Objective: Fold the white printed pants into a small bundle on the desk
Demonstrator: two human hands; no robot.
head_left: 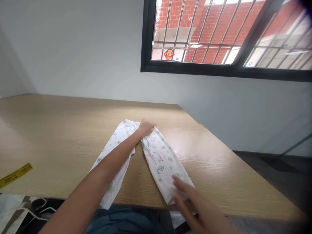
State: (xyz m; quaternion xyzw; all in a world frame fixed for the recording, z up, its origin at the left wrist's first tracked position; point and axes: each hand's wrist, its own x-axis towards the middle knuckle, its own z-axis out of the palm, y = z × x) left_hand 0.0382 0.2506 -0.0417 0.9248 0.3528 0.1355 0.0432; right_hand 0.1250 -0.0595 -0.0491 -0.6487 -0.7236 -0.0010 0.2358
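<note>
A pair of white child's pants (165,162) with small printed animal figures lies spread on the wooden table, its waist toward the far side and both legs toward me. My left hand (146,127) is closed on the cloth at the waist, and its forearm crosses over the left leg, hiding part of it. By the hem of the right leg is my right hand (195,201), slightly blurred, with thumb and fingers apart. Its fingertips are over the cloth's lower edge; whether they press on it I cannot tell.
The wooden table (60,136) reaches to the wall, with its slanting edge on the right. A yellow strip with dark print (16,175) is stuck at the left front. Below the front edge, a patterned bag or cloth (24,214) shows. A barred window (207,32) is above.
</note>
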